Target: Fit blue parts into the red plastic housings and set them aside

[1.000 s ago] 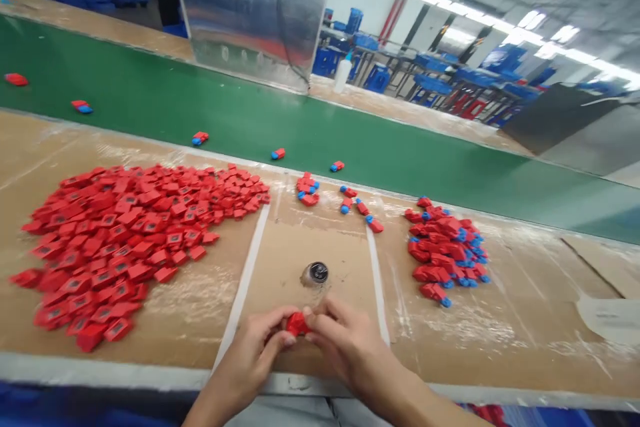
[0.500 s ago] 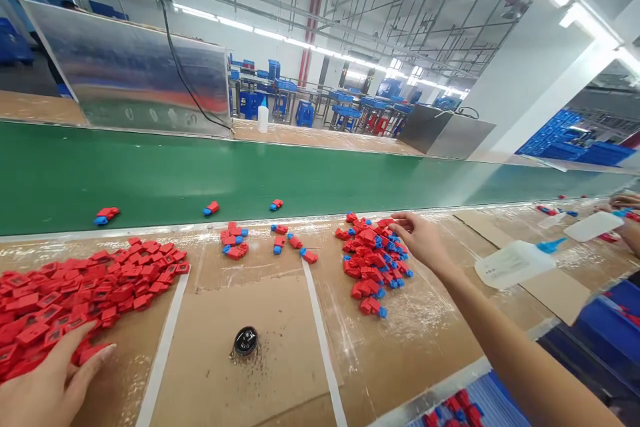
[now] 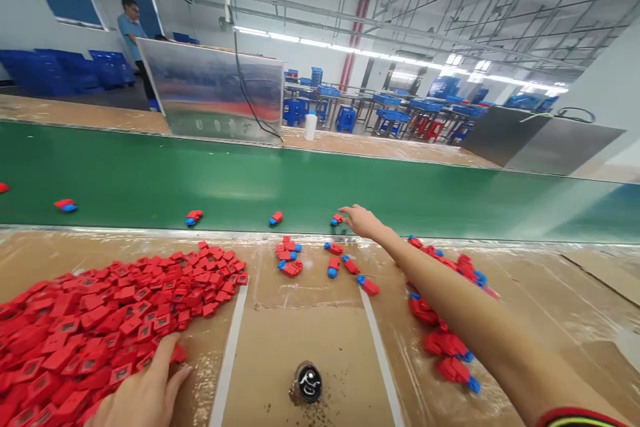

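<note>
My left hand (image 3: 145,395) lies low on the left, fingers spread flat on the near edge of a big heap of red plastic pieces (image 3: 100,320). My right arm stretches across the table to the green conveyor belt (image 3: 250,180). My right hand (image 3: 363,220) has its fingers stretched out, the tips touching a red and blue piece (image 3: 337,219) on the belt's near edge. Under that arm lies a pile of red and blue pieces (image 3: 450,343).
Other red and blue pieces (image 3: 193,217) ride the belt to the left. Small clusters (image 3: 289,259) lie near the belt edge. A black round object (image 3: 307,381) sits on the cardboard between two white strips. Beyond the belt are a metal panel (image 3: 215,97), a white bottle (image 3: 311,127) and a person (image 3: 131,27).
My right hand went from the red and blue pile to the belt edge. My left hand slid right along the red heap. The view swung left.
</note>
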`<state>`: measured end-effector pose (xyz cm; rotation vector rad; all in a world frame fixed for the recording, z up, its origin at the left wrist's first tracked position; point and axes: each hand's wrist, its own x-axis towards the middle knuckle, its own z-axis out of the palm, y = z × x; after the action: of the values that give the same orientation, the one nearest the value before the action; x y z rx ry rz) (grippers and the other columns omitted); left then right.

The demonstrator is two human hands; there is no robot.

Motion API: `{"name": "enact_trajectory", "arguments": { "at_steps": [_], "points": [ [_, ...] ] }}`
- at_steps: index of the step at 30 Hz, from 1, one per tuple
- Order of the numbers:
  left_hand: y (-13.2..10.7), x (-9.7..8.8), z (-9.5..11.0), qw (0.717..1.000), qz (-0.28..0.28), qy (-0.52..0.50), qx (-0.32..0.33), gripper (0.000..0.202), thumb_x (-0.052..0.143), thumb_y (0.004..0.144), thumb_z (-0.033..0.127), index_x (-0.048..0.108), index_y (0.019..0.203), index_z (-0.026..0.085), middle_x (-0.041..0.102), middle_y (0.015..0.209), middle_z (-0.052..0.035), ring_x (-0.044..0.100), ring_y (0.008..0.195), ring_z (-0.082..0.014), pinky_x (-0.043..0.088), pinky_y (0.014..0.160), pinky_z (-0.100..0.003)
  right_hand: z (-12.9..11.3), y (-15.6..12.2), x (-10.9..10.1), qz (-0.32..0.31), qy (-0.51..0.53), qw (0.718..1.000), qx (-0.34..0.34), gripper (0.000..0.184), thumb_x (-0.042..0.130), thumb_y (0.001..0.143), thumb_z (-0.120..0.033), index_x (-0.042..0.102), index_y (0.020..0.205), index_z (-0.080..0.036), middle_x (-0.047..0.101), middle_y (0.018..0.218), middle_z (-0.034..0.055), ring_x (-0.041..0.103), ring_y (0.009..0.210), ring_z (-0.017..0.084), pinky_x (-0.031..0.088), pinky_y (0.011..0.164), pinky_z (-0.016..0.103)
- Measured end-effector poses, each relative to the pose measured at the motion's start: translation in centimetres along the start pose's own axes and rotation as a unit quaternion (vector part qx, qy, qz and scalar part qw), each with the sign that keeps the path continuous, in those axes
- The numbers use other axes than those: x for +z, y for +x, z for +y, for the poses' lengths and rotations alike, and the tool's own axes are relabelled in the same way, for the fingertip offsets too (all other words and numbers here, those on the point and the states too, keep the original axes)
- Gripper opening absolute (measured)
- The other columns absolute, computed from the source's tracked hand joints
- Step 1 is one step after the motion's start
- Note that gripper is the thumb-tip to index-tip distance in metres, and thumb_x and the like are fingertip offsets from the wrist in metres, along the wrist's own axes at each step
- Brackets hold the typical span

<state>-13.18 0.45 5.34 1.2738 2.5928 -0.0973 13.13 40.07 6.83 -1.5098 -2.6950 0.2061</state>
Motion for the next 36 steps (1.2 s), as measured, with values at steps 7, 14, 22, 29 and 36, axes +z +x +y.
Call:
{"name": "enact_trajectory", "arguments": {
  "at_steps": [7,14,22,29,36],
  "points": [
    [-2.2,-0.7,1.3,0.999,0.012,-0.022,0.026,0.029,0.034,0.097,0.028,0.059,0.111,0.022,0.068,0.102,-0.0118,0.068,0.090,-0.0297,0.047,0.069,-0.034,-2.2,2.2,3.3,-0.013,0.001,0.997,0.077,0.028,0.058,0.095,-0.034,0.062,0.109,-0.010,0.066,0.105,0.0168,0.063,0.099,0.027,0.048,0.082,0.040],
    [-3.9,1.6,2.5,0.918,0.036,-0.365,0.147,0.013,0.048,0.089,0.025,0.058,0.096,0.019,0.061,0.091,-0.0042,0.061,0.078,-0.0191,0.047,0.072,-0.029,-0.8,-5.6,-0.1,-0.001,0.092,0.994,0.061,0.036,0.050,0.094,-0.019,0.049,0.127,-0.006,0.067,0.104,0.0202,0.065,0.095,0.030,0.048,0.081,0.039],
    [-7.5,3.1,5.5,0.774,-0.027,-0.607,0.177,0.026,0.056,0.089,0.033,0.055,0.113,0.021,0.063,0.101,-0.0028,0.059,0.095,-0.0178,0.047,0.085,-0.028,-5.1,-22.3,-1.1,-0.104,0.438,0.880,-0.150,0.033,0.053,0.093,-0.040,0.054,0.118,-0.019,0.067,0.101,0.0085,0.065,0.090,0.020,0.055,0.079,0.034],
    [-8.1,4.2,6.1,0.912,0.111,-0.325,0.222,0.015,0.050,0.090,0.017,0.058,0.103,0.018,0.063,0.094,-0.0054,0.056,0.087,-0.0232,0.045,0.080,-0.038,-8.1,-26.6,-0.6,-0.058,0.303,0.923,-0.229,0.020,0.048,0.096,-0.023,0.058,0.113,-0.021,0.062,0.105,0.0056,0.062,0.082,0.016,0.051,0.072,0.032],
    [-9.1,4.4,4.7,0.958,0.100,-0.141,0.230,0.023,0.039,0.094,0.009,0.061,0.095,0.017,0.061,0.104,-0.0080,0.054,0.096,-0.0268,0.046,0.085,-0.042,-10.1,-25.6,-0.2,-0.015,0.152,0.945,-0.289,0.022,0.059,0.090,-0.011,0.059,0.112,-0.017,0.063,0.105,0.0074,0.061,0.095,0.023,0.049,0.080,0.036]
  ]
}}
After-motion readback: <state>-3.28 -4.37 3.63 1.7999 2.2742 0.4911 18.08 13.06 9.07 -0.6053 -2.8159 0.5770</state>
